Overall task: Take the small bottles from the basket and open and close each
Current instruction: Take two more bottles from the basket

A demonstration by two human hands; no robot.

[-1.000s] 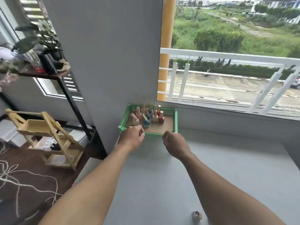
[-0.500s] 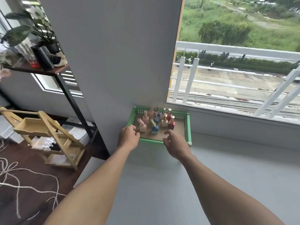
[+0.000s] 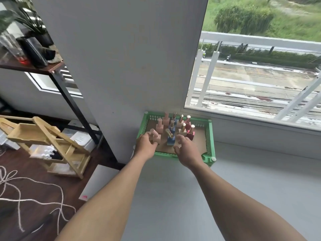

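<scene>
- Now the green basket (image 3: 211, 136) sits at the far end of the grey table (image 3: 173, 197), pushed up against the grey wall (image 3: 121, 66) and the window sill.
- Inside the basket there is a bunch of small bottles (image 3: 175, 126), and most of them stand up straight.
- Some are pink, some are blue and some are red, and many have shiny gold caps.
- One pink bottle (image 3: 156, 137) at the near left of the bunch leans over to the left.
- One blue bottle (image 3: 170, 140) stands in the near middle, and its gold cap tilts.
- Over the near left edge of the basket is the left hand (image 3: 146, 145).
- Its fingers are curled right against the leaning pink bottle, but I cannot tell if they really hold it.
- Over the near edge, just right of the blue bottle, is the right hand (image 3: 185, 150).
- Its fingers (image 3: 180, 137) are spread and a bit bent, and they hold nothing.
- Both bare arms reach across the table to the basket.
- Far to the right, a white railing (image 3: 208, 75) shows through the window.
- Down on the left, a wooden rack (image 3: 48, 136) and a white cord (image 3: 17, 188) are on the brown floor.
- Up on the far left, a plant (image 3: 33, 26) stands on a black shelf (image 3: 69, 101).
</scene>
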